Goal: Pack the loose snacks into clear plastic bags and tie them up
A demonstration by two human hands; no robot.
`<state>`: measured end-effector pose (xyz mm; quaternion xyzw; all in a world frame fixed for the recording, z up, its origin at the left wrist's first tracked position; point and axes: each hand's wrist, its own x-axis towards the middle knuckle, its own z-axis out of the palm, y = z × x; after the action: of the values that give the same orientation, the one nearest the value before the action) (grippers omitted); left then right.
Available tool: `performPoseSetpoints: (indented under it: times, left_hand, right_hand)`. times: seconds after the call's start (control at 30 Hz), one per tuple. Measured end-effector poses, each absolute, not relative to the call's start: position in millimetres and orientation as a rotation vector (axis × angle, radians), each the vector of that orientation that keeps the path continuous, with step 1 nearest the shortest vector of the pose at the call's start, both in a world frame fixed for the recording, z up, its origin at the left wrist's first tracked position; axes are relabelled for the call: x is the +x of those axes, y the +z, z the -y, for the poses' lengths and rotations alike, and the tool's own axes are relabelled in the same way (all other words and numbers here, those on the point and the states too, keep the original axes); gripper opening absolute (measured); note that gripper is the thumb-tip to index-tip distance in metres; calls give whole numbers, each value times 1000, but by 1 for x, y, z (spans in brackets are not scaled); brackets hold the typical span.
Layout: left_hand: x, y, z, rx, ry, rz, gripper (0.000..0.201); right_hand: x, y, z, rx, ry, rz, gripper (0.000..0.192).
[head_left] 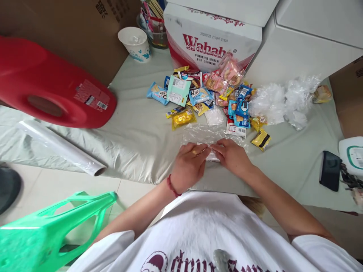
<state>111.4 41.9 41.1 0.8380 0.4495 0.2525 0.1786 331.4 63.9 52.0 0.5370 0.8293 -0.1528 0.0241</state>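
A sheet of clear plastic film [198, 132] lies crinkled near the table's front edge, in front of a pile of wrapped snacks [195, 96]. My left hand [189, 166], with a red bracelet at the wrist, has its fingers closed on the film's near part. From the other side my right hand [232, 156] pinches the film, its fingertips meeting those of the left. Something whitish and flat shows beneath the fingers; my hands hide most of it. A yellow-black snack packet [261, 139] lies just right of my right hand.
A big red jug [56, 83] lies on its side at left, near a roll of film [62, 147]. Crumpled clear plastic [278, 100] and a phone [330, 170] are at right. Behind stand a paper cup [135, 43] and a water carton [212, 41]. A green stool [51, 230] is below left.
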Motion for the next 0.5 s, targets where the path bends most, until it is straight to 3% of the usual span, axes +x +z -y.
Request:
performPoseSetpoints:
  times: [0.1, 0.23, 0.37, 0.5]
  left_hand:
    - [133, 23, -56, 2438, 477, -1270, 35]
    - [138, 11, -61, 2526, 458, -1327, 33]
    - [137, 15, -55, 2606, 377, -1387, 33]
    - [140, 15, -50, 2653, 341, -1356, 33]
  right_hand:
    - [336, 62, -85, 1701, -386, -2638, 38]
    - [334, 57, -126, 1764, -197, -2560, 50]
    - [329, 53, -151, 1629, -313, -2493, 24]
    - [329, 74, -138, 1438, -409, -2607, 25]
